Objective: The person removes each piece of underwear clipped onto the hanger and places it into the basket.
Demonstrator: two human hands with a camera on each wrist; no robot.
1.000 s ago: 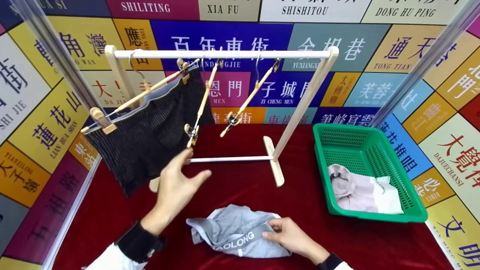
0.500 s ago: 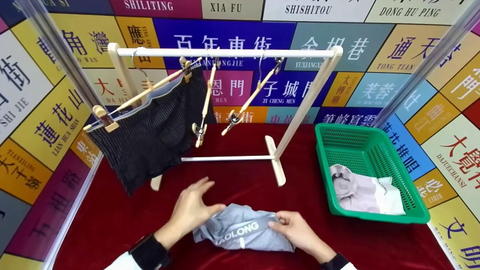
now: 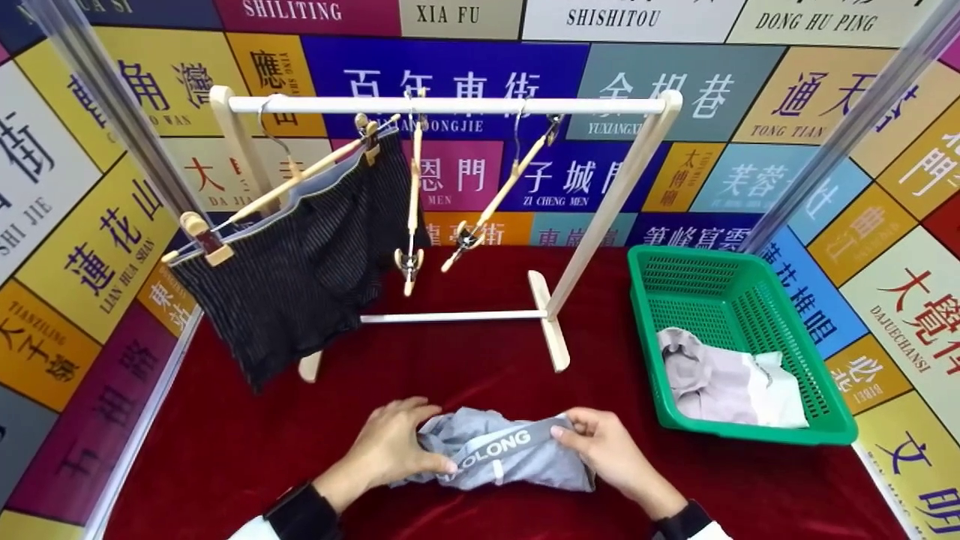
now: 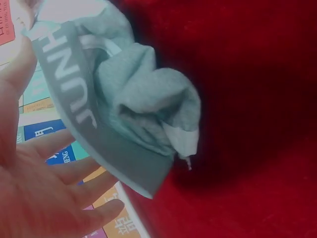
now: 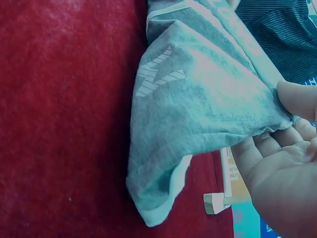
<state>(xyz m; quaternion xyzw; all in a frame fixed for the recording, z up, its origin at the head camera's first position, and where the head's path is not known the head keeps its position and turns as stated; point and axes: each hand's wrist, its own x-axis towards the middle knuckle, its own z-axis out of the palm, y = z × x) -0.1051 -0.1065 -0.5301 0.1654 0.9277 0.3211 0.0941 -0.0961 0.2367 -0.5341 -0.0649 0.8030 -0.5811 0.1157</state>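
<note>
At lower center, the right hand (image 3: 611,454) pinches the waistband (image 3: 541,433) of gray underpants (image 3: 547,472); the left hand (image 3: 388,444), spread wide, perhaps touching, should grip the opposite end evenly.

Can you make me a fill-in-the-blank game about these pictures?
1. The basket is coloured ____.
2. From the rack hang ____ hangers.
3. The underwear pinched by the right hand is coloured ____.
4. In the head view, black shorts hang on the picture's ____ side.

Missing words: green; three; grey; left.

Matt cloth briefs (image 3: 529,463), plas. bskt (image 3: 750,431)
</note>
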